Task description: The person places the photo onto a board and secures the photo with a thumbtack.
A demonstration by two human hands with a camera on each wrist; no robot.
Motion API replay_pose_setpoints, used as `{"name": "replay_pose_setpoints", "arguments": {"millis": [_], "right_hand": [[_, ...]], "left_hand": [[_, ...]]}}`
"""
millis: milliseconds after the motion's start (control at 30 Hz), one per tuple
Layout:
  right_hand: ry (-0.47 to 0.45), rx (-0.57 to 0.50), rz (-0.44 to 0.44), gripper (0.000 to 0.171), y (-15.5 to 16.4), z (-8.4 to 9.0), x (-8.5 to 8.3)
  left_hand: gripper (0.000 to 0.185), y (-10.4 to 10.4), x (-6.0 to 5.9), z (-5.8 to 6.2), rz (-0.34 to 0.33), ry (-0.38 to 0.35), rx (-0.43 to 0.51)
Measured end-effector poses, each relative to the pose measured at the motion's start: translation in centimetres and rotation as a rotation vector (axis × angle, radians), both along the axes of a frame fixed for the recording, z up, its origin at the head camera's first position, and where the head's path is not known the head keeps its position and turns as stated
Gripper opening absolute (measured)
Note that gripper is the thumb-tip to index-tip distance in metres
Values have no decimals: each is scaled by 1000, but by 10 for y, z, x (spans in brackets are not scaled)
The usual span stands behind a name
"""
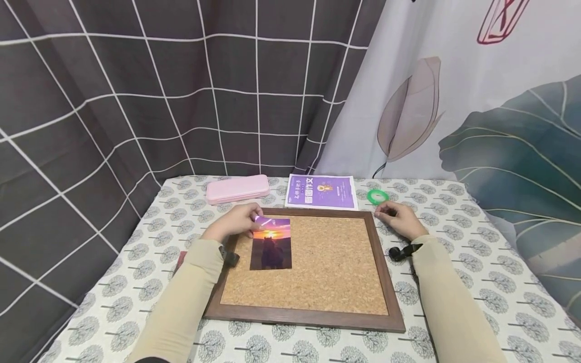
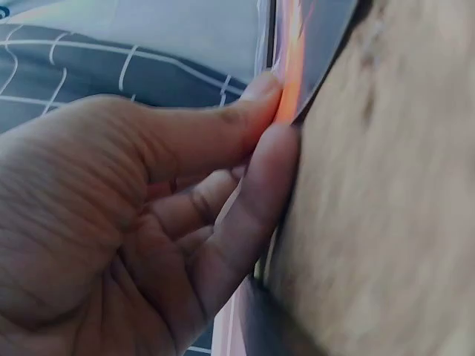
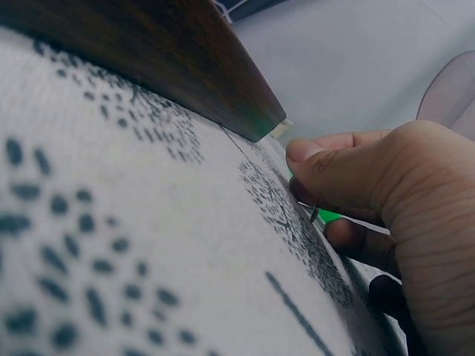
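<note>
My left hand pinches the upper left edge of a photo print with a sunset and a dark animal silhouette. The print overlaps the left part of a cork board in a brown wooden frame. In the left wrist view, thumb and forefinger grip the print's edge close over the cork. My right hand is beside the frame's upper right corner, thumb and fingertips together. Below those fingertips, the right wrist view shows a thin, dark, pin-like piece; its upper part is hidden.
Behind the board lie a pink case and a purple booklet. A green tape roll sits just beyond my right hand. Part of a red thing shows beside my left sleeve. Curtains hang behind the patterned tablecloth.
</note>
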State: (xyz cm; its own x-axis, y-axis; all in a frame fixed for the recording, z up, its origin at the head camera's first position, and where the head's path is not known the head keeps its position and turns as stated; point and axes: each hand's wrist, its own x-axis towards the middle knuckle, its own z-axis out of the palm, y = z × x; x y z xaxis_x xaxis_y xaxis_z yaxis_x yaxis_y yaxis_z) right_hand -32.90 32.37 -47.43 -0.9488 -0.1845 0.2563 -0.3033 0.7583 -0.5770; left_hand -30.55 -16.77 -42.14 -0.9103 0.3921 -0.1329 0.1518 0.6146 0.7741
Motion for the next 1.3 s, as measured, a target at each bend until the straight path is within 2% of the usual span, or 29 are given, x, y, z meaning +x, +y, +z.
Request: {"name": "replay_pose_setpoints", "arguments": {"millis": [200,267,367,467,633,700,833,933,1000,1167,1300], "right_hand": [[-21,-31,-23,22,-2,4,-3],[-13,-83,-43,26,-7,13,-3],[7,-180,-41,29,-26,38,2],[16,-242,29,28,-59,67,10],[-13,-263,294,21,-137,91,6],[-39,-238,410,19,-172,91,0],[-108,-168,543,12,-228,80,-10],[-211,-152,574,10,-253,65,-13],[-245,-116,570,7,-264,51,-15],[-228,-68,563,6,-271,30,-21],[-234,-82,589,6,-267,28,-24]], "left_hand": [[30,2,-1,2,-11,91,-88],[30,3,-2,1,-15,134,-136],[30,3,-2,-2,-24,198,-209],[31,1,-4,-6,-40,249,-269],[30,-5,-7,-12,-51,277,-245],[29,-7,-9,-15,-48,274,-212],[27,-10,-11,-18,-43,266,-157],[27,-8,-11,-19,-47,258,-134],[28,-6,-10,-19,-46,242,-121],[27,-3,-11,-19,-40,238,-116],[27,-6,-13,-17,-36,248,-125]]}}
